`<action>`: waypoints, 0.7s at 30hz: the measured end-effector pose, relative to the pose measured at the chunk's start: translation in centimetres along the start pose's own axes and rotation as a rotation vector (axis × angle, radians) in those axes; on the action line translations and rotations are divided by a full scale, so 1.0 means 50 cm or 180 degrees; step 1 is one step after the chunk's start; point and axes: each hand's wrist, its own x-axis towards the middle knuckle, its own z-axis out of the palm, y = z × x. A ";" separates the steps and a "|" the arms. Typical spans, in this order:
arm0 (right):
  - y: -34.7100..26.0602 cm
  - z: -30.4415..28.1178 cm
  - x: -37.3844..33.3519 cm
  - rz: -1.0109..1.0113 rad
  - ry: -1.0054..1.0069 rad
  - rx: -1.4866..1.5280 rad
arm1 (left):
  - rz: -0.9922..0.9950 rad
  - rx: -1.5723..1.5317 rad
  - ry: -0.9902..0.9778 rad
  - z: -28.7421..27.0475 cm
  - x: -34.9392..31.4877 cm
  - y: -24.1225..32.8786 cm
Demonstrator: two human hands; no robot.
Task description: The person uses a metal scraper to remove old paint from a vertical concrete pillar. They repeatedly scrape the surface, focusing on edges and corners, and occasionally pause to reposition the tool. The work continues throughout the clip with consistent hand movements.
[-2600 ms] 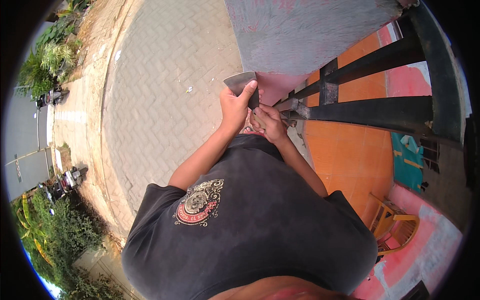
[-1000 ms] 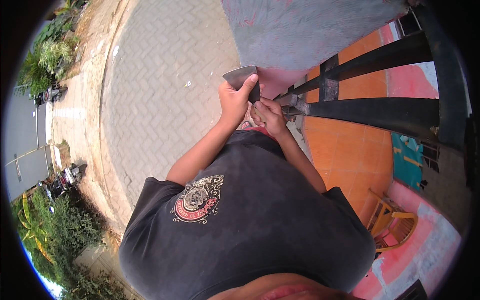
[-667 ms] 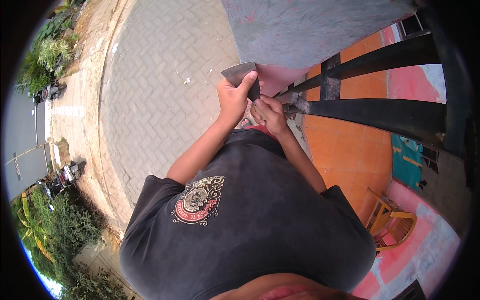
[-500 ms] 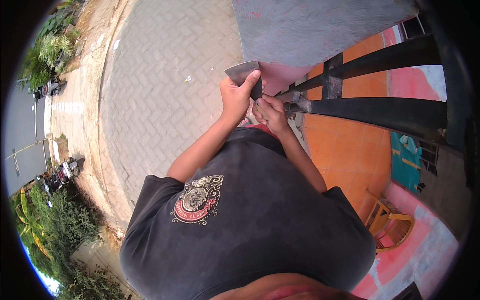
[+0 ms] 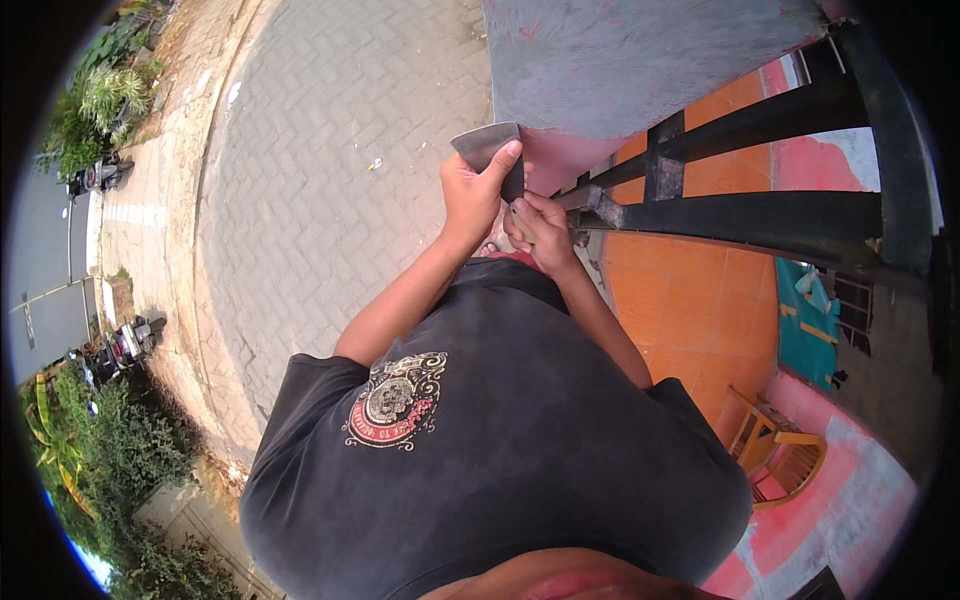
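Mostly grey wall (image 5: 640, 70) stands far right, pink flecks (image 5: 523, 34) remaining; left hand (image 5: 470, 198) grips 1 scraper blade (image 5: 484, 143), right hand (image 5: 547, 236) its handle (image 5: 523, 222).

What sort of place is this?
Outdoors, probably a home's street front, judging by the zigzag-laid pavers, the orange tiled floor and the slatted wooden chair.

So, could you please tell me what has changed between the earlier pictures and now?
The left hand and right hand sit slightly higher in the picture, the scraper with them, though the camera's view has shifted a little too. Nothing was taken up or let go: the left still grips the blade, the right the handle.
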 end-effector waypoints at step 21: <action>-0.045 0.012 0.055 -0.0603 -0.0189 -0.0615 | 0.0018 -0.0073 0.0290 -0.118 -0.006 -0.056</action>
